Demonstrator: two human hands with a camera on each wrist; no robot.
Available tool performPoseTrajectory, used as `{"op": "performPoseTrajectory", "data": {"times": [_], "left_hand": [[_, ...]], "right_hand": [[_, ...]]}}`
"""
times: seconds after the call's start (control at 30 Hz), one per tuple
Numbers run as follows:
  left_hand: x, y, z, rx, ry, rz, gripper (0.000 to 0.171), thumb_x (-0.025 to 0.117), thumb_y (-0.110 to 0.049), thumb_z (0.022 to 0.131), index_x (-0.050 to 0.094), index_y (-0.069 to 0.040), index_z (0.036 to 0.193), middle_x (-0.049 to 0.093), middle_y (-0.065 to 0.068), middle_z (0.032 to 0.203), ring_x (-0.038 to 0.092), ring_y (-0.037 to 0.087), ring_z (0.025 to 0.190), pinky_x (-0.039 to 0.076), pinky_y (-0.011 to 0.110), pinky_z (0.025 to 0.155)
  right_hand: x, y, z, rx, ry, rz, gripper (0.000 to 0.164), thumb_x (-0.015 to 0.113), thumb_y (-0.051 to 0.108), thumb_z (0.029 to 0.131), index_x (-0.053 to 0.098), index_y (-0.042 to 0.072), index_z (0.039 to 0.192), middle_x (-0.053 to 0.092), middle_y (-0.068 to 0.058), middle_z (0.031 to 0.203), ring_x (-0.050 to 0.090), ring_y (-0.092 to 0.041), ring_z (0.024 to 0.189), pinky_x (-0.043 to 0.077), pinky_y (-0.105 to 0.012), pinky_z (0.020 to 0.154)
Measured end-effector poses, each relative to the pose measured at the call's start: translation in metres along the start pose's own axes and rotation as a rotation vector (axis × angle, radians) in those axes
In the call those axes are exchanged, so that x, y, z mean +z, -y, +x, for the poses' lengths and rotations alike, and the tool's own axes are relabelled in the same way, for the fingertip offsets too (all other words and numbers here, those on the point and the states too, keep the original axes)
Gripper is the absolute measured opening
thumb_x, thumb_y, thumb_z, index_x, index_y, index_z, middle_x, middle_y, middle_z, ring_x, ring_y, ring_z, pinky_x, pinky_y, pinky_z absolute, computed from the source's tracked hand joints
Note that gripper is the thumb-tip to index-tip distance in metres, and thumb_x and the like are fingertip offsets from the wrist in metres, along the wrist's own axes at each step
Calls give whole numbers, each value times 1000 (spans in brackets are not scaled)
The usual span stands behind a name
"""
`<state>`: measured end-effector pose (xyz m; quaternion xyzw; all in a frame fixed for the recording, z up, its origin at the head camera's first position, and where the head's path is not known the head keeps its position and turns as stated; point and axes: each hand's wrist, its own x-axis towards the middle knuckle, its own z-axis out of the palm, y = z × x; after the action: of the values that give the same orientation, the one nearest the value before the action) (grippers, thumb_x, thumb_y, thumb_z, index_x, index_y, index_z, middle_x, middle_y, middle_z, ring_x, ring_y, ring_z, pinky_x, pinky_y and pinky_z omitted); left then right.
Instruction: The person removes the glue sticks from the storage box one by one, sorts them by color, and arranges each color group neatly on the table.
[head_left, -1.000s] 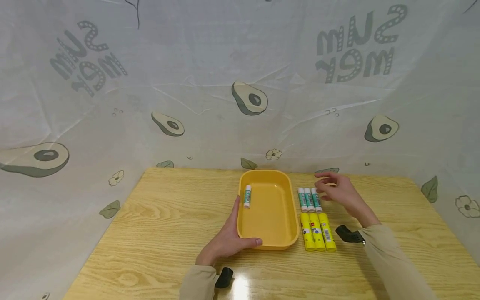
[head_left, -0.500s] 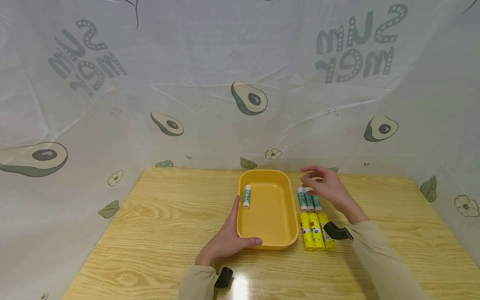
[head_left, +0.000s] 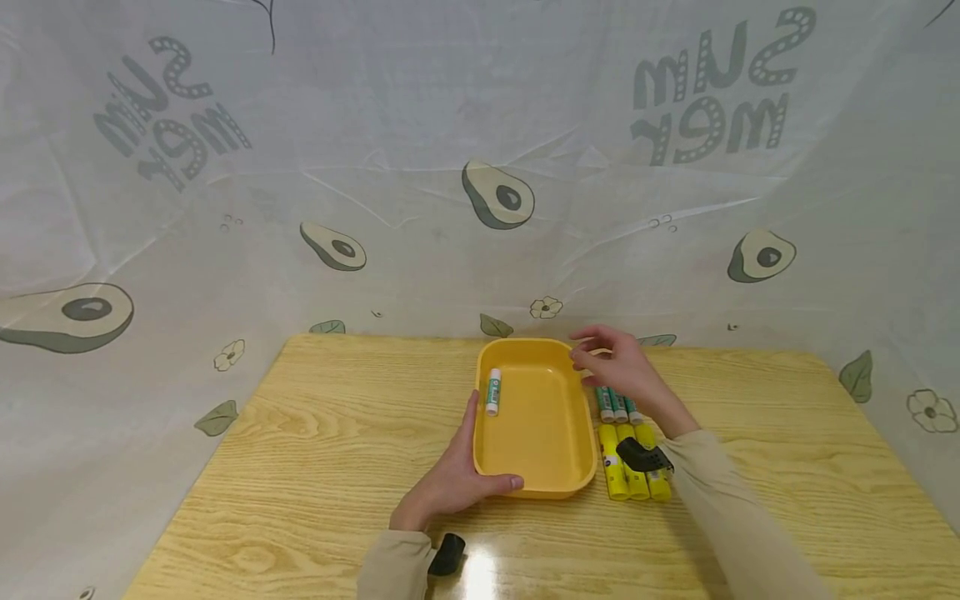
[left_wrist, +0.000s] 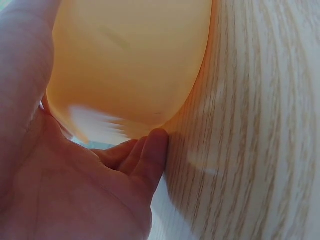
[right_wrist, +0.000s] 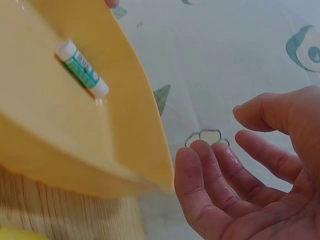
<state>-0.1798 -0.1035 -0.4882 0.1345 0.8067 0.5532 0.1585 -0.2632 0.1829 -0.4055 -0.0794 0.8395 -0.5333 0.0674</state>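
Note:
A yellow plastic tray (head_left: 536, 442) sits mid-table, with one white-and-green glue stick (head_left: 493, 392) lying inside by its left wall. My left hand (head_left: 450, 482) grips the tray's near left corner, thumb along the front and fingers against the left side. In the left wrist view its fingertips (left_wrist: 156, 142) rest low beside the tray wall. My right hand (head_left: 618, 367) hovers at the tray's far right rim, fingers loosely bent and holding nothing. Partly hidden below it are several more white-and-green glue sticks (head_left: 618, 408) in a row, with larger yellow glue sticks (head_left: 615, 475) in front.
The wooden table (head_left: 337, 417) ends against a pale printed curtain (head_left: 420, 250) at the back and sides. A black wrist mount (head_left: 643, 456) on the right arm overlaps the yellow glue sticks in the head view.
My right hand has moved left, from over the right end of the green glue stick row to the tray's far right rim. The left hand and the tray stay in place.

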Motion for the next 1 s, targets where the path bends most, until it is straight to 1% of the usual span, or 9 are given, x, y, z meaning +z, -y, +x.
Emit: {"op": "performPoseTrajectory", "data": {"times": [0.1,0.3,0.4,0.53,0.63,0.73,0.83,0.9,1.0], "left_hand": [[-1,0,-1,-2,0,2,134,90,-46,76,-12,-40,163,15,10,172,32,30,150,20,59,126],[-1,0,-1,-4,4,-1,133,89,-47,76,-12,-39,163,17,9,171,36,29,147,22,59,125],[-1,0,0,-2,6,-1,133,88,-47,77,-13,-39,163,16,8,171,36,28,147,21,58,125],[-2,0,0,4,10,-6,134,88,-46,77,-13,-35,164,16,8,171,36,27,147,21,57,125],[-2,0,0,6,10,-5,134,88,-47,77,-13,-34,164,15,8,171,35,27,148,21,57,125],[-2,1,1,7,7,-1,133,88,-47,77,-13,-36,163,14,7,172,34,26,149,21,56,126],[-2,1,1,10,9,-3,132,87,-46,78,-14,-38,163,15,6,172,34,25,149,21,55,126],[-2,1,1,12,10,-3,132,87,-46,78,-14,-38,163,15,6,172,34,25,149,21,55,126],[-2,1,0,10,9,5,132,87,-46,78,-14,-36,163,13,6,172,31,26,151,20,55,126]], "right_hand": [[7,2,4,-8,5,-5,43,62,19,103,54,-1,140,62,-25,125,66,-42,110,63,-39,81],[23,4,13,-14,20,12,42,64,18,102,56,0,139,62,-25,124,67,-41,108,64,-38,80],[31,6,17,-17,25,11,41,64,18,101,57,1,137,63,-23,122,67,-42,108,64,-37,80],[43,7,22,-14,37,11,40,64,18,100,58,0,136,64,-23,119,67,-44,107,64,-38,79],[51,6,25,0,46,19,40,65,18,100,58,0,136,65,-21,117,66,-45,107,64,-37,79],[59,4,28,14,54,22,41,66,18,99,58,0,135,65,-20,116,67,-44,107,64,-36,78],[65,3,33,31,59,8,40,67,18,99,59,1,135,65,-20,115,67,-43,105,63,-34,77],[69,3,35,40,69,-1,40,67,18,99,59,1,135,65,-19,114,68,-41,104,63,-34,77],[74,3,40,64,78,-16,38,68,18,98,60,2,132,65,-18,112,69,-39,100,64,-36,77]]}}
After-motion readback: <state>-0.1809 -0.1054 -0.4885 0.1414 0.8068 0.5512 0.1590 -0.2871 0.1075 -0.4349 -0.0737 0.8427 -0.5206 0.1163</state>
